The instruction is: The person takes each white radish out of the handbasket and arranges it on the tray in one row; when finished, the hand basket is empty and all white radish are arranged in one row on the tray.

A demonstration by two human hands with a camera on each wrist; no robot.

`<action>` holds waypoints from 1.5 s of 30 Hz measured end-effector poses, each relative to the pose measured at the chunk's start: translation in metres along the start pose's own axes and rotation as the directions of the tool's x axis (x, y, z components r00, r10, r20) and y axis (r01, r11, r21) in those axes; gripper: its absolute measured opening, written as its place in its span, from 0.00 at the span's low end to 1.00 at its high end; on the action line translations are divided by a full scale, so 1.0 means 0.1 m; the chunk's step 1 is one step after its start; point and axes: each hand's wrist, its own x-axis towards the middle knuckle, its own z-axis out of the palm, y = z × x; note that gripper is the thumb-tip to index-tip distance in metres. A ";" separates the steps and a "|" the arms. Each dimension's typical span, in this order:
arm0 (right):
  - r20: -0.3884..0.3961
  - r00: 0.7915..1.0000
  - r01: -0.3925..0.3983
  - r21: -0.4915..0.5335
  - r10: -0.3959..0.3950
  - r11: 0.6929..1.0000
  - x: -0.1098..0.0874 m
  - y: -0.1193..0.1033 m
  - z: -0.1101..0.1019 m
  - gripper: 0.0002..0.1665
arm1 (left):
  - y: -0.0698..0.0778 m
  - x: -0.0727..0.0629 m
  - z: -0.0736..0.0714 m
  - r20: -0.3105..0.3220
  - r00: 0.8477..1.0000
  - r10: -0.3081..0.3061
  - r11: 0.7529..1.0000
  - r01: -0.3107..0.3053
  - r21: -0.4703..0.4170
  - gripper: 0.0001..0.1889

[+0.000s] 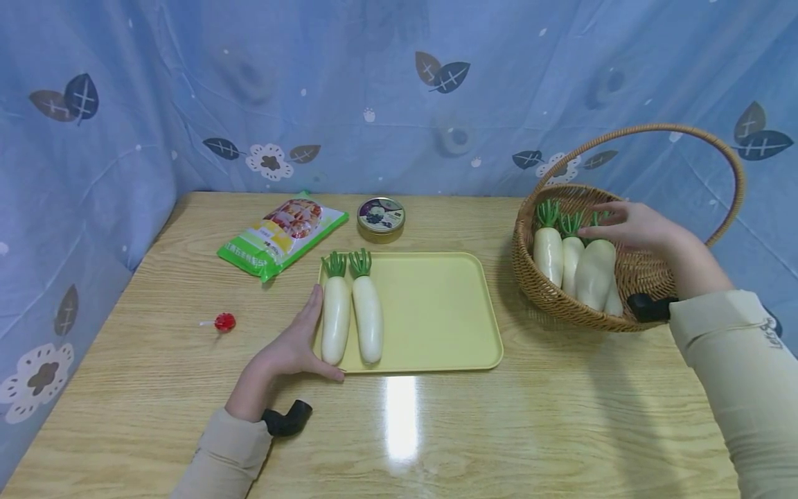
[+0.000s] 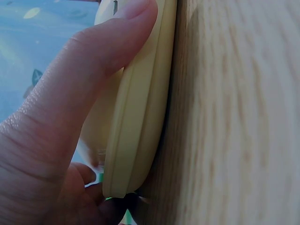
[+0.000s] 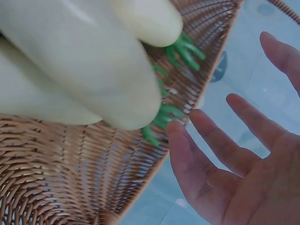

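My left hand [image 1: 293,350] lies at the near left corner of a yellow tray [image 1: 430,312]. Its thumb [image 2: 101,51] is straight along the tray's front rim, and its extended fingers run up the left side. Two white radishes [image 1: 337,319] with green tops lie side by side at the tray's left end. At the right, my right hand [image 1: 639,225] hovers over a wicker basket [image 1: 648,274], spread and with nothing in it. Several white radishes [image 1: 548,256] lean inside the basket. In the right wrist view, my fingertips are close to the green leaves [image 3: 166,115] of one radish.
A green and white food packet [image 1: 283,235] lies behind the tray's left end, beside a round tin [image 1: 381,218]. Nearer the left edge lies a red lollipop [image 1: 225,321]. The basket's tall handle [image 1: 667,127] arches above my right hand. Blue curtain [image 1: 374,90] hangs behind the wooden table.
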 end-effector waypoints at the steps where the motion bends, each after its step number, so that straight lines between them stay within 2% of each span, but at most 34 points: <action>1: 0.001 1.000 -0.008 0.002 0.008 1.000 0.01 0.01 0.00 0.51 | 0.00 0.00 0.00 0.000 1.000 -0.002 1.000 0.002 -0.001 0.78; 13: 0.047 0.994 -0.107 0.078 0.103 0.991 0.10 0.15 -0.01 0.51 | 0.00 0.01 0.00 -0.005 1.000 0.003 1.000 -0.003 -0.001 0.77; 19: 0.118 0.984 -0.147 0.092 0.136 0.985 0.12 0.18 -0.02 0.51 | 0.01 0.01 0.00 -0.003 1.000 -0.011 1.000 0.011 0.001 0.78; 25: 0.241 0.957 -0.184 0.064 0.164 0.981 0.16 0.21 -0.02 0.49 | 0.01 0.00 0.00 -0.002 1.000 -0.021 1.000 0.021 0.003 0.78; 30: 0.307 0.935 -0.209 0.071 0.178 0.975 0.21 0.27 0.01 0.51 | 0.01 0.00 0.01 -0.005 1.000 -0.017 1.000 0.017 0.006 0.79; 39: 0.307 0.935 -0.204 0.047 0.180 0.978 0.24 0.28 0.07 0.53 | 0.01 -0.01 0.01 -0.007 1.000 -0.021 1.000 0.021 0.006 0.79; 45: 0.274 0.944 -0.200 0.037 0.182 0.979 0.24 0.26 0.11 0.53 | 0.00 0.00 0.01 -0.010 1.000 -0.022 1.000 0.022 0.007 0.79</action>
